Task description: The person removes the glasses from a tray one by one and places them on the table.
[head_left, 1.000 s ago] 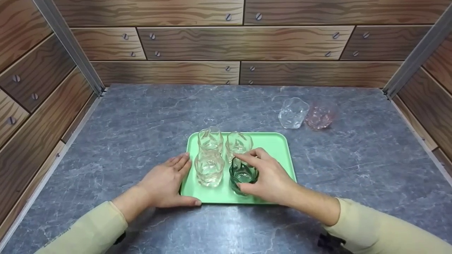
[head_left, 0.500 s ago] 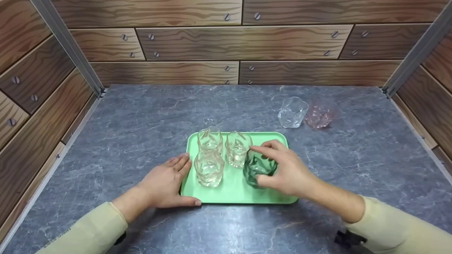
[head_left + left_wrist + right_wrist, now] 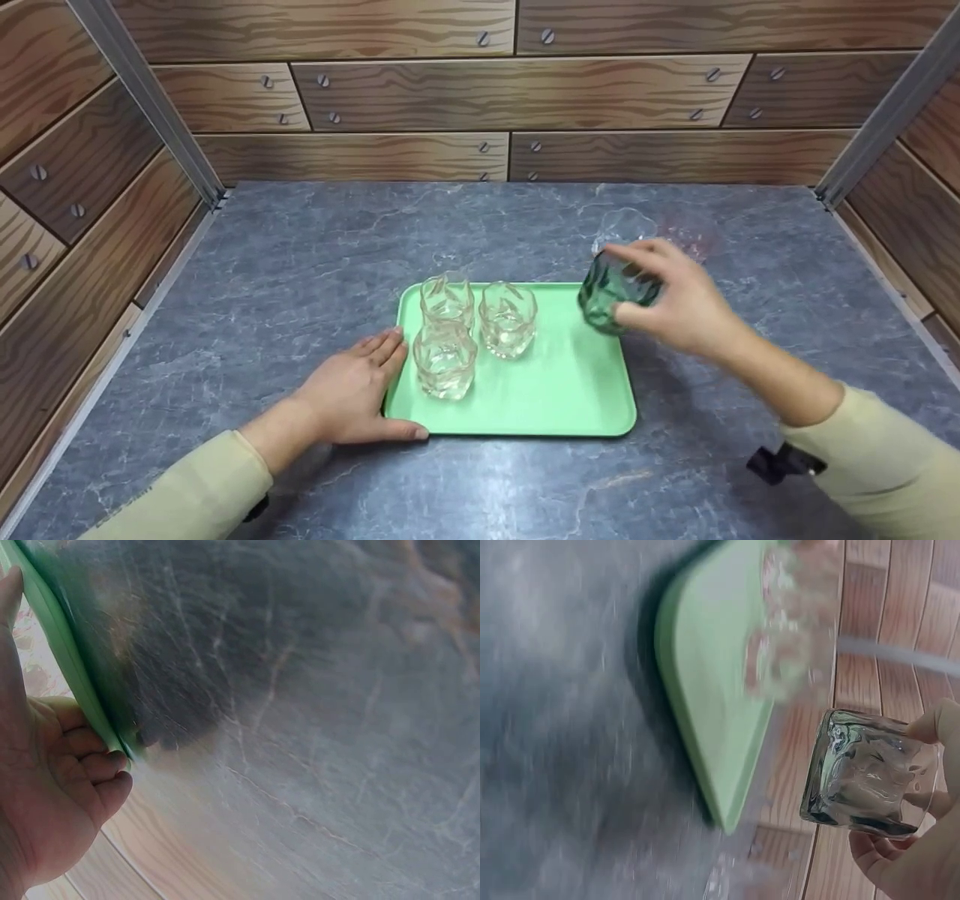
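My right hand [image 3: 679,307] grips a dark green glass [image 3: 611,296] between thumb and fingers, above the right edge of the green tray [image 3: 555,390]. In the right wrist view the glass [image 3: 870,772] is tilted, the fingers round its rim. My left hand [image 3: 349,390] rests against the tray's left edge, thumb along the near corner, fingers fairly straight. The left wrist view shows this hand [image 3: 52,780] touching the tray rim [image 3: 71,664]. Three clear glasses stand on the tray: back left [image 3: 448,304], front left [image 3: 445,364] and one to their right [image 3: 508,322].
Behind the right hand, partly covered by it, a clear glass [image 3: 622,223] and a pinkish glass [image 3: 694,241] stand on the grey marbled table [image 3: 322,240]. Wood-patterned walls [image 3: 420,94] enclose the table at the back and sides.
The right hand has lifted the green glass off the tray and carried it right and away from me, tilting it. The left hand, the tray and the three clear glasses on it have stayed put.
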